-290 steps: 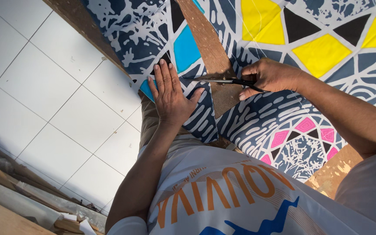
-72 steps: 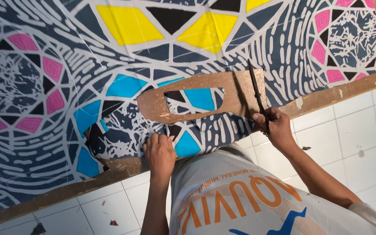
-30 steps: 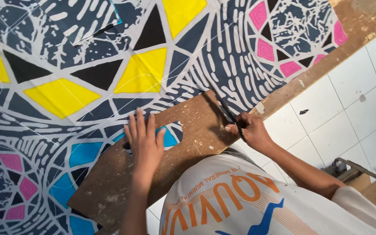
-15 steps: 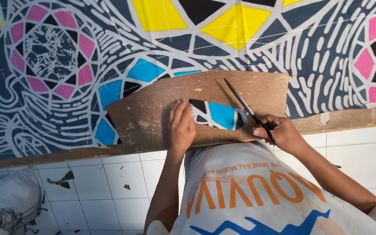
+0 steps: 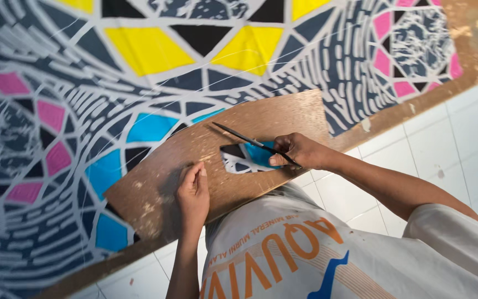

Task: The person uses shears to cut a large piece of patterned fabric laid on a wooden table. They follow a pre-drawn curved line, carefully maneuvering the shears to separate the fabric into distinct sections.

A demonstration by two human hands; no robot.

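A brown wooden stencil board (image 5: 250, 130) with a cut-out window lies on a large painted panel (image 5: 156, 50) of dark grey, white, yellow, cyan and pink shapes. My left hand (image 5: 193, 192) presses flat on the board's near edge, fingers together. A thin dark paintbrush (image 5: 250, 142) is pinched in my right hand (image 5: 300, 150), and its shaft slants up and left across the cut-out, where cyan and white-lined pattern shows through.
White floor tiles (image 5: 455, 149) run along the right and lower edge beside the panel's bare brown border (image 5: 416, 105). My white shirt with orange and blue print (image 5: 305, 254) fills the bottom of the view.
The view has tilted and shifted. My left hand stays pressed on the board. My right hand still holds the brush, now with the shaft lying across the cut-out.
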